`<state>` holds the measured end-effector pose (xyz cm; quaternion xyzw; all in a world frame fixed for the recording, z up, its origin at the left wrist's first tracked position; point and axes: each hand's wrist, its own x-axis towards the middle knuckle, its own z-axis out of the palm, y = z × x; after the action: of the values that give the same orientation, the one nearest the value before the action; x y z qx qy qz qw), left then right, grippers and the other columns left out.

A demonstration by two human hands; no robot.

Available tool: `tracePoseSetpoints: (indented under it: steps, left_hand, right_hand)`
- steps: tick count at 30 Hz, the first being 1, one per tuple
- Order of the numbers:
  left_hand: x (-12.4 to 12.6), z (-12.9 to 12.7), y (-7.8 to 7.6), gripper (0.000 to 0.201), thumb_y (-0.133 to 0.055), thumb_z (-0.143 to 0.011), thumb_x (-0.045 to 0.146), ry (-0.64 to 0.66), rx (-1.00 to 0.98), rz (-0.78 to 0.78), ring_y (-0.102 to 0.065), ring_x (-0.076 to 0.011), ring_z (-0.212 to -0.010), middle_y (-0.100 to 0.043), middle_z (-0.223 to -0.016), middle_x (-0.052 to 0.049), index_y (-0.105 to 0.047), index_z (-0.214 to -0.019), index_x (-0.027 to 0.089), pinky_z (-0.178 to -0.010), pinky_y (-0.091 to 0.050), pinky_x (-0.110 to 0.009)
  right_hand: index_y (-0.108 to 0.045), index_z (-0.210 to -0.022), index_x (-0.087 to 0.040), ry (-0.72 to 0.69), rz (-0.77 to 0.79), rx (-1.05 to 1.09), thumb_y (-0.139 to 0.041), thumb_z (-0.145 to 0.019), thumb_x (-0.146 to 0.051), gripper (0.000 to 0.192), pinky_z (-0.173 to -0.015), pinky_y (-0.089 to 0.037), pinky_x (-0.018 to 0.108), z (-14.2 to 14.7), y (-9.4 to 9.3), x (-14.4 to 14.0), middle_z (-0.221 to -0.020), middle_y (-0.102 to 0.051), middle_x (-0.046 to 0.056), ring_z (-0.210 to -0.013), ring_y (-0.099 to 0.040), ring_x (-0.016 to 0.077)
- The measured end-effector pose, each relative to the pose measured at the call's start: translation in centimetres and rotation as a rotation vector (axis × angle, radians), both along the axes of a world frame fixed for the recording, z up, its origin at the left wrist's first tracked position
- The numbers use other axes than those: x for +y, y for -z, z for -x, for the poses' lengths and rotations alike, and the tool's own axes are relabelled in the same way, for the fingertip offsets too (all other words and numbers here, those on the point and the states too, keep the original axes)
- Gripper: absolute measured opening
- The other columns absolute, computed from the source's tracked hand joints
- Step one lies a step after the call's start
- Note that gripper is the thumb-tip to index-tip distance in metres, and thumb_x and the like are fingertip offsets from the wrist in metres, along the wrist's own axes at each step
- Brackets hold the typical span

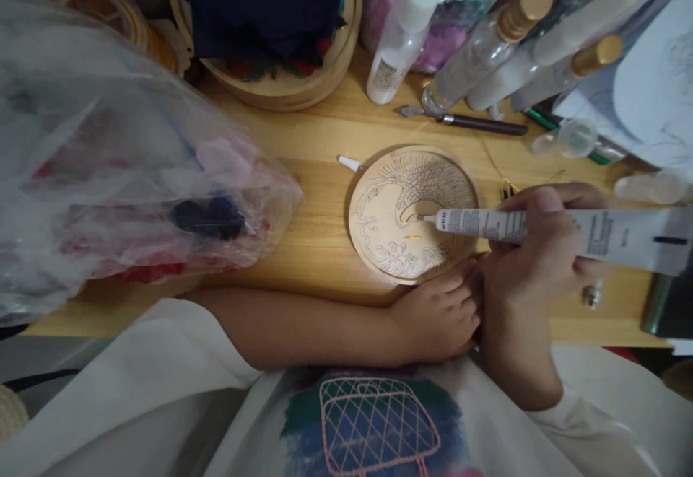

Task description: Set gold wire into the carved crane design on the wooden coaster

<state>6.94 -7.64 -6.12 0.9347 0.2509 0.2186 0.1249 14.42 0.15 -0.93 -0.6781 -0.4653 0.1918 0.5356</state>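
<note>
Bare table (319, 174) lies open between the plastic bag (119, 167) on the left and the wooden disc (414, 213). Behind the disc, bottles (403, 33), a tool (465, 122) and a hoop (281, 66) crowd the back. Right of the disc, the glue tube (563, 230) bars the way.

Right hand (533, 253) holds glue tube (563, 232) — nozzle on wooden disc (414, 211) (line-drawn).

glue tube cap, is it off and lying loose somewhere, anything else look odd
Likely yes: a small white cap lies loose on the wooden table, left of the wooden disc, apart from the tube in the right hand. The left hand steadies the disc's near edge. Nothing spilled or damaged.
</note>
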Motion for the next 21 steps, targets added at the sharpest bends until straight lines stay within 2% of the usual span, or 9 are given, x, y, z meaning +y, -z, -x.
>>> tracePoseSetpoints:
  steps: [13,21]
  left_hand:
    - [0.22,0.10,-0.19,0.042,-0.044,-0.096,0.035,-0.030,-0.043,-0.022,-0.062,-0.0298,-0.121,-0.072,-0.118,-0.016,-0.073,-0.108,0.007,-0.117,-0.034,-0.046]
    - [0.19,0.11,-0.32,0.043,-0.046,-0.096,0.038,-0.006,-0.005,-0.005,-0.060,-0.0306,-0.125,-0.069,-0.123,-0.017,-0.072,-0.109,0.006,-0.118,-0.031,-0.046]
  right_hand:
    - [-0.052,-0.056,-0.019,0.005,-0.028,0.020,-0.056,-0.072,-0.021,0.016,-0.045,-0.034,0.027,-0.10,0.42,-0.14,-0.054,-0.047,-0.005,-0.043,-0.039,0.0074]
    - [-0.056,-0.058,-0.018,-0.038,-0.083,-0.016,-0.057,-0.076,-0.017,0.018,-0.044,-0.034,0.023,-0.54,0.53,-0.29,-0.057,-0.047,-0.005,-0.047,-0.041,0.0064]
